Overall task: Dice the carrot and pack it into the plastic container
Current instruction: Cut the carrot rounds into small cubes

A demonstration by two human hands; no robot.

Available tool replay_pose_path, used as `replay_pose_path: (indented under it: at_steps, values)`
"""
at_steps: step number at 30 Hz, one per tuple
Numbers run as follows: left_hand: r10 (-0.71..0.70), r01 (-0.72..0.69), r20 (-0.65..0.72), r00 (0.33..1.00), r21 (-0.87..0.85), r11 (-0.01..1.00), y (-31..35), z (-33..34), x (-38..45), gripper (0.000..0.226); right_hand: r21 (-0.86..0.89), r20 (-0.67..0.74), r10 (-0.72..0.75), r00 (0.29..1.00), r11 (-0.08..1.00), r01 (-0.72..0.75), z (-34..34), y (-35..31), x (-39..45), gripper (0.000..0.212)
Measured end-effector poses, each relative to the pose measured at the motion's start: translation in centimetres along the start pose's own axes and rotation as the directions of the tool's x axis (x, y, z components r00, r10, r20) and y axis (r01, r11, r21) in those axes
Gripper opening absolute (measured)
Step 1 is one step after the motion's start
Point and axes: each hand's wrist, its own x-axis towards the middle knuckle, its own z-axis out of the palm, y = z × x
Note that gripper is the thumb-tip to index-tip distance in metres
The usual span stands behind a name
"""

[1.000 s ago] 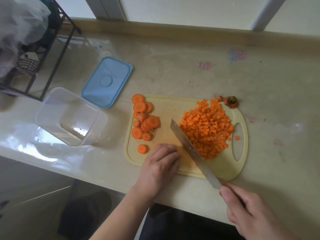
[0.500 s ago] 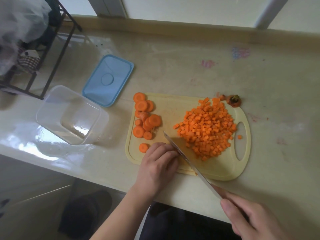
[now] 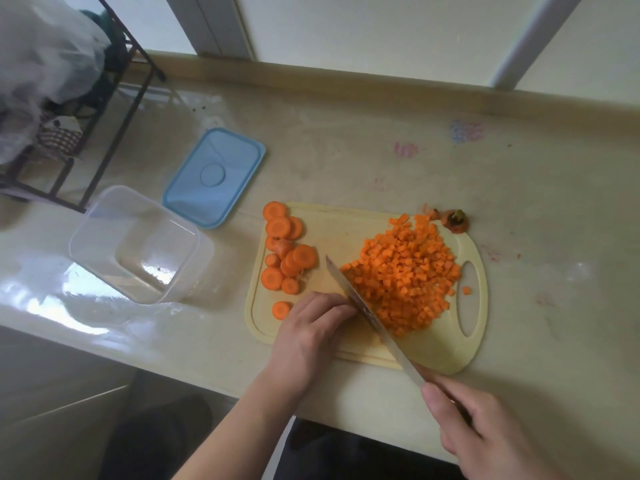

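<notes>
The right hand [image 3: 485, 431] grips the handle of one knife [image 3: 367, 313], whose blade runs diagonally up and left from it, tip away from the person, its edge against the pile of diced carrot [image 3: 405, 278]. The left hand [image 3: 311, 334] rests curled, fingers bent under, on one yellow cutting board [image 3: 433, 355], fingertips touching the blade's flat. About ten carrot rounds [image 3: 287, 254] lie just beyond the left hand. One clear plastic container [image 3: 138, 244] and one blue lid [image 3: 214, 176] sit farther left.
</notes>
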Motion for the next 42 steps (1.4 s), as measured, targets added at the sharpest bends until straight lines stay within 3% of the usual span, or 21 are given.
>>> replay_pose_path:
  at_steps: [4,6,9,12,14,16,17,19,21,23,26,30,35,38,40,42]
  values:
    - [-0.008,0.005,-0.066,0.998,-0.045,0.999,0.6,0.9,2.7,0.015,0.130,-0.060,0.016,0.998,0.992,-0.008,-0.4,-0.3,-0.9,0.037]
    - [-0.037,0.030,-0.087,0.995,-0.079,0.996,1.0,1.0,3.4,0.015,0.116,-0.076,0.000,0.997,0.993,0.009,-1.0,-0.6,-1.6,0.033]
    - [-0.053,0.046,-0.053,0.997,-0.137,0.990,0.7,0.1,2.3,0.013,0.038,-0.093,-0.038,0.995,0.998,0.042,-2.2,-1.6,-2.5,0.045]
    - [-0.089,0.063,-0.193,0.977,-0.134,0.989,0.8,-1.5,1.2,0.020,-0.242,-0.209,-0.085,0.974,0.970,0.033,-3.7,-1.9,-2.4,0.032]
    - [-0.159,0.109,-0.379,0.912,-0.149,0.983,1.2,-2.8,1.5,0.023,-0.505,-0.173,-0.135,0.976,0.863,0.030,-4.7,-1.6,-2.0,0.029]
    - [-0.137,0.074,-0.433,0.891,-0.160,0.984,2.0,-4.1,2.5,0.018,-0.643,-0.110,-0.104,0.988,0.766,0.009,-5.7,-1.5,-1.5,0.041]
    - [-0.086,0.030,-0.381,0.921,-0.151,0.988,2.5,-4.5,3.2,0.013,-0.681,-0.076,-0.063,0.995,0.732,-0.005,-6.0,-1.3,-1.3,0.052]
    - [0.010,-0.021,-0.148,0.989,-0.074,0.997,3.3,-4.9,4.5,0.001,-0.758,-0.004,-0.069,0.998,0.651,0.042,-6.3,-0.6,-0.6,0.063]
    - [0.001,-0.007,0.094,0.996,0.067,0.998,3.9,-4.2,5.8,0.013,-0.807,0.048,-0.151,0.987,0.577,0.127,-6.7,0.1,-0.1,0.067]
    - [-0.053,0.018,0.223,0.973,0.159,0.987,4.3,-2.9,6.8,0.021,-0.839,0.075,-0.227,0.971,0.512,0.184,-7.2,0.3,0.2,0.070]
    - [-0.128,0.076,0.266,0.955,0.197,0.977,4.9,-1.1,7.6,0.027,-0.878,0.105,-0.354,0.929,0.406,0.254,-7.8,0.2,0.5,0.073]
    - [-0.189,0.138,0.217,0.958,0.229,0.964,5.6,0.4,8.9,0.024,-0.905,0.113,-0.488,0.866,0.310,0.292,-8.4,0.2,0.6,0.075]
    - [-0.242,0.226,0.072,0.968,0.182,0.957,6.3,1.3,10.3,0.015,-0.884,0.099,-0.550,0.829,0.335,0.327,-8.9,0.2,0.4,0.078]
    - [-0.286,0.298,-0.098,0.953,0.152,0.942,5.0,-0.6,9.9,0.011,-0.856,0.102,-0.507,0.856,0.394,0.335,-9.3,0.2,0.1,0.078]
    - [-0.321,0.356,-0.166,0.932,0.261,0.898,2.9,-2.2,8.8,0.019,-0.840,0.098,-0.483,0.870,0.429,0.332,-9.6,0.5,0.0,0.078]
    - [-0.365,0.384,-0.125,0.923,0.394,0.835,1.2,-3.8,7.3,0.034,-0.826,0.067,-0.470,0.880,0.468,0.313,-9.8,0.6,-0.1,0.077]
